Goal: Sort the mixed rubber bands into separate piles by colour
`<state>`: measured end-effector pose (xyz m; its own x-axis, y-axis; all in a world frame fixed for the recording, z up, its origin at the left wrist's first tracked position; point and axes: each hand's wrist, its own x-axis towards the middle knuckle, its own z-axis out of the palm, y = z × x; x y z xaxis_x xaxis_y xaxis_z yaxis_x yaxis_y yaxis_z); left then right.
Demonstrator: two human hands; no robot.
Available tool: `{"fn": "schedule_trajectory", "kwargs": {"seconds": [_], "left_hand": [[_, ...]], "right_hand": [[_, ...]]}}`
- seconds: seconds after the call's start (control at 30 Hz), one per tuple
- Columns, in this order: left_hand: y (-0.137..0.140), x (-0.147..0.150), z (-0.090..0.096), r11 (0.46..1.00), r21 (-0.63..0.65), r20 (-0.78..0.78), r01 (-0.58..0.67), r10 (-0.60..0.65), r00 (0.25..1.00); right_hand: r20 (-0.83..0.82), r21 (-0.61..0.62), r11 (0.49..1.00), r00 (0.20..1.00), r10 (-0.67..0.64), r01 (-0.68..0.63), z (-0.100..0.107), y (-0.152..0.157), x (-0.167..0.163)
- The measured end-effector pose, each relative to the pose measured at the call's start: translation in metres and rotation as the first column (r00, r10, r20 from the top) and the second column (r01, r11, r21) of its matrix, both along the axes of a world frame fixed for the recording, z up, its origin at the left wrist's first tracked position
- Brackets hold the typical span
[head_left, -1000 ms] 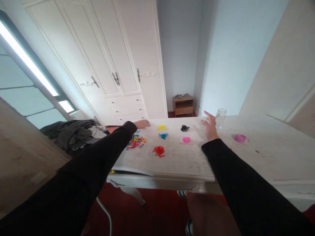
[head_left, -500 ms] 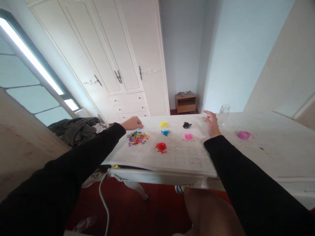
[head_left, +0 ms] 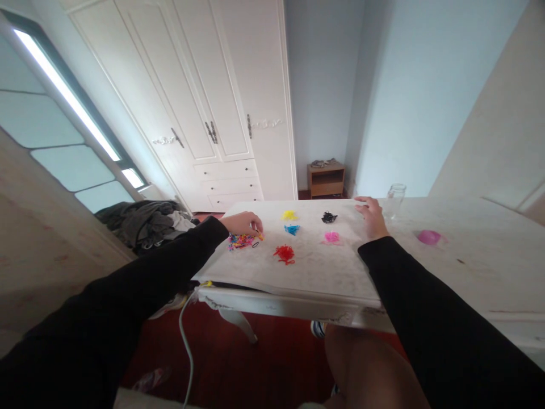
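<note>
My left hand point(head_left: 247, 222) is over the back of a mixed pile of small coloured elastic bands point(head_left: 242, 242). Its fingers are bent down and close together at the pile's right edge, and what they hold, if anything, is too small to make out. My right hand point(head_left: 372, 218) is at the right with fingers apart and nothing in it, near a clear glass jar point(head_left: 395, 201). Between the hands lie single-colour heaps: yellow bands point(head_left: 289, 216), blue bands point(head_left: 292, 229), red bands point(head_left: 284, 254), black bands point(head_left: 328, 217) and pink bands point(head_left: 331, 237).
A pink, rounded item point(head_left: 429, 237) sits on the right part of the white table point(head_left: 323, 275). Dark clothes point(head_left: 140, 224) are heaped beyond the table's left end. A white cable point(head_left: 185, 346) hangs from the front left corner. Behind are a wardrobe point(head_left: 230, 68) and a small wooden cabinet point(head_left: 326, 180).
My left hand has come from behind the mixed pile to over it, fingers now lowered at its right edge. My right hand stays in nearly the same place. The view has shifted slightly.
</note>
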<state>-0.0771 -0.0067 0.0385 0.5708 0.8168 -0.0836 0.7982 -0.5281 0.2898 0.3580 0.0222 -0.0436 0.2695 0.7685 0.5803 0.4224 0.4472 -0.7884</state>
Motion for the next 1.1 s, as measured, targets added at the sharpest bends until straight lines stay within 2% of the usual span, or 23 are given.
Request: {"fn": "schedule_trajectory", "kwargs": {"seconds": [0.1,0.23,0.33,0.67,0.97,1.1], "left_hand": [[0.004,0.000,-0.002,0.999,-0.035,-0.013,0.026,-0.027,1.000],[0.010,-0.005,-0.002,1.000,0.022,-0.023,0.018,-0.017,1.000],[0.012,-0.007,0.001,1.000,-0.001,-0.017,0.012,-0.012,1.000],[0.007,-0.008,0.010,0.996,-0.093,0.087,-0.011,0.019,0.996],[0.013,-0.014,0.005,0.997,-0.078,0.147,0.018,-0.006,0.989],[0.012,-0.014,0.004,0.985,-0.170,0.242,-0.001,0.042,0.969]], "right_hand": [[0.006,0.009,1.000,1.000,-0.001,0.001,0.000,-0.001,-0.001],[0.010,-0.006,1.000,1.000,0.001,-0.001,0.001,-0.001,0.000],[0.012,-0.020,1.000,1.000,0.014,-0.014,0.000,0.001,0.001],[-0.016,-0.023,0.998,0.998,0.060,-0.061,0.002,0.000,0.001],[-0.026,0.008,0.996,0.995,0.092,-0.091,0.004,0.001,0.001],[-0.005,0.016,0.995,0.995,0.102,-0.102,0.004,0.001,0.001]]}}
